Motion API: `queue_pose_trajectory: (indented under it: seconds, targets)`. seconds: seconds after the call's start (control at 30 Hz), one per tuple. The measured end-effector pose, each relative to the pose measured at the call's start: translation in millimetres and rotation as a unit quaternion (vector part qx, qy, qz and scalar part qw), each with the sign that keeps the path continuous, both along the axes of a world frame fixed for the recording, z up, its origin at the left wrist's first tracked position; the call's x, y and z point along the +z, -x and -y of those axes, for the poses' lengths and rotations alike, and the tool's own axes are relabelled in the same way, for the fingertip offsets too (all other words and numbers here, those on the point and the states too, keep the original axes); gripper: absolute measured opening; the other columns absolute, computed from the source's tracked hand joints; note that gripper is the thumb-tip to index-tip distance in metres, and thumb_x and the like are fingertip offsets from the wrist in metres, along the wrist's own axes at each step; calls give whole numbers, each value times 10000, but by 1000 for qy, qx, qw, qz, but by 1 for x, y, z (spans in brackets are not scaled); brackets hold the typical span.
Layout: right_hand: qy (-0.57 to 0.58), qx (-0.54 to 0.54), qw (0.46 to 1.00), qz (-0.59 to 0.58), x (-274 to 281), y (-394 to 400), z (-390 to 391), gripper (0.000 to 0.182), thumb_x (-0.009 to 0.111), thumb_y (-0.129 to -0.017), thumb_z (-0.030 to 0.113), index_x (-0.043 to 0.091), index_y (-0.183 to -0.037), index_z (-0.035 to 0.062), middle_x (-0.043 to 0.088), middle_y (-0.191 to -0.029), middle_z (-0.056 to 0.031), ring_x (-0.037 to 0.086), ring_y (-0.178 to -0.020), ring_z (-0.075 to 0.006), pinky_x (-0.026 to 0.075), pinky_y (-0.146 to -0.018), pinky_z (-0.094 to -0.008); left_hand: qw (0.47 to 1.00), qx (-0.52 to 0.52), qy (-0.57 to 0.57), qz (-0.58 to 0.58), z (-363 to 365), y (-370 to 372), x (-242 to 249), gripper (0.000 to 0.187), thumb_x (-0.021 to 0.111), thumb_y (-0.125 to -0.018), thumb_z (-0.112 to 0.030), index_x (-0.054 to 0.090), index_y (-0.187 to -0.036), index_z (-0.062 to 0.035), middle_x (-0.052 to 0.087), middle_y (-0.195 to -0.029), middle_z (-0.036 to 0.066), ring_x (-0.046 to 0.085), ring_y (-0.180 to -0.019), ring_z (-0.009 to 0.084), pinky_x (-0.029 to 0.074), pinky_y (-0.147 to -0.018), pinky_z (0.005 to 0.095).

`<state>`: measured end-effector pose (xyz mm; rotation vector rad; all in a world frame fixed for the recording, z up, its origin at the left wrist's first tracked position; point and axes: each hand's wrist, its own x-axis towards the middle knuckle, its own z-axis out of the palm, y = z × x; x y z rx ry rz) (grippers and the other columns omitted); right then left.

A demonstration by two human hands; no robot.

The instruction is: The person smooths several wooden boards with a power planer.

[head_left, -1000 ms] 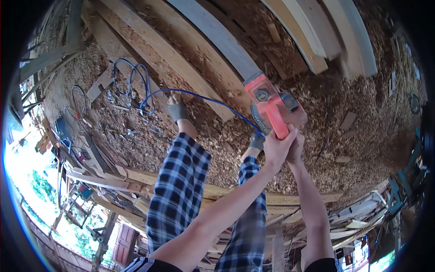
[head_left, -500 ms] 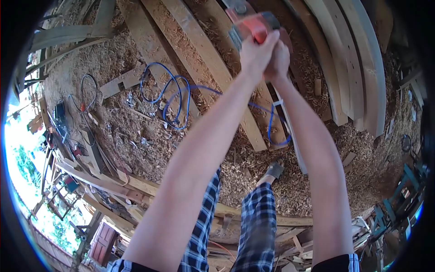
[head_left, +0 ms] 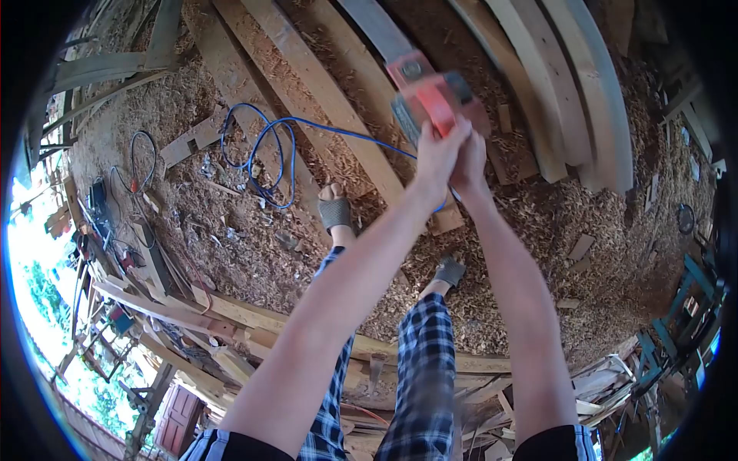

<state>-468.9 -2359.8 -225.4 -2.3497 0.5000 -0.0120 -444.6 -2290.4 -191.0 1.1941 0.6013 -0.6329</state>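
A red electric planer (head_left: 437,106) sits on a long narrow board (head_left: 375,27) near the top centre of the head view. Its rear handle is in the grip of my left hand (head_left: 438,157), fingers wrapped round. Close beside it, my right hand (head_left: 470,163) is also closed on the back of the planer, partly hidden by the left. A blue cable (head_left: 346,132) runs in from the left and passes under my hands. Motion blurs the planer slightly.
Long timbers (head_left: 323,84) lie parallel to the left of the planer, and thick beams (head_left: 596,100) to the right. Wood shavings (head_left: 500,269) cover the ground around my feet (head_left: 450,271). Blue cable loops (head_left: 257,165) lie at left. Stacked lumber (head_left: 231,311) is near my legs.
Both hands have drawn the planer back along the board, toward me. My left foot has come into view, and the blue cable has shifted and straightened near the planer.
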Motion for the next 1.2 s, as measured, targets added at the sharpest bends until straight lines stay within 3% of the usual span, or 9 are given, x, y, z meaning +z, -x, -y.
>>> queue_pose_trajectory:
  seconds: [0.07, 0.27, 0.47, 0.57, 0.63, 0.7, 0.77, 0.8, 1.2]
  targets:
    - [-59, -24, 997, 46, 3, 62, 17, 209, 639, -766, 230, 604, -856, 44, 644, -751, -176, 644, -728, -343, 485, -594, -410, 999, 24, 35, -21, 22, 59, 5, 331, 698, -811, -231, 534, -1057, -81, 580, -937, -3, 543, -875, 88, 454, -786, 262]
    - [-120, -95, 985, -86, 45, 182, 48, 175, 638, -762, 190, 588, -853, 48, 622, -707, -140, 625, -663, -295, 458, -571, -365, 992, -42, -15, -118, 61, 199, 25, 380, 725, -768, -200, 540, -1063, -48, 612, -926, 16, 572, -854, 84, 461, -768, 254]
    - [-116, -69, 989, -65, 70, 233, 72, 174, 657, -747, 181, 587, -853, 61, 599, -673, -112, 603, -625, -263, 450, -560, -331, 989, -60, 0, -133, 70, 233, 33, 367, 741, -756, -148, 574, -1063, -39, 617, -929, -4, 569, -850, 75, 458, -767, 243]
    - [-59, -53, 991, -111, 60, 196, 63, 175, 662, -748, 170, 592, -861, 56, 577, -648, -85, 580, -608, -222, 445, -564, -310, 987, -45, -1, -153, 63, 195, 31, 363, 752, -748, -152, 590, -1052, -37, 620, -926, -8, 568, -838, 73, 458, -756, 240]
    - [-194, -87, 975, -66, 49, 166, 59, 153, 655, -756, 166, 591, -847, 60, 565, -638, -70, 573, -612, -179, 441, -568, -296, 985, -42, 5, -166, 60, 169, 27, 367, 759, -741, -163, 598, -1045, -36, 621, -918, -10, 567, -832, 72, 459, -749, 240]
    - [-190, -51, 978, -65, 51, 116, 49, 122, 643, -765, 149, 579, -824, 63, 554, -627, -62, 571, -624, -147, 438, -567, -289, 992, -8, 4, -128, 47, 132, 11, 357, 763, -738, -188, 608, -1020, -34, 628, -891, -6, 571, -813, 74, 464, -735, 245]
    - [-248, -81, 964, -44, 23, 77, 32, 125, 636, -768, 157, 553, -805, 71, 552, -620, -85, 570, -599, -189, 434, -554, -296, 995, -26, 3, -97, 25, 71, 11, 308, 734, -778, -161, 608, -1035, -48, 623, -917, -8, 568, -844, 68, 455, -763, 239]
    - [-170, -55, 984, 24, 24, 43, 16, 177, 651, -765, 200, 534, -793, 71, 568, -628, -121, 588, -589, -276, 449, -534, -337, 996, -34, -15, -82, 13, 37, 15, 308, 731, -781, -175, 609, -1031, -44, 624, -914, -4, 568, -845, 69, 455, -764, 238]
    - [-1, 23, 997, 68, -7, -312, -84, 233, 657, -739, 262, 601, -853, 67, 634, -752, -192, 623, -745, -373, 483, -610, -460, 993, -19, -51, 103, -86, -312, 0, 382, 693, -811, -291, 592, -1038, -1, 632, -951, 34, 576, -859, 89, 452, -774, 241]
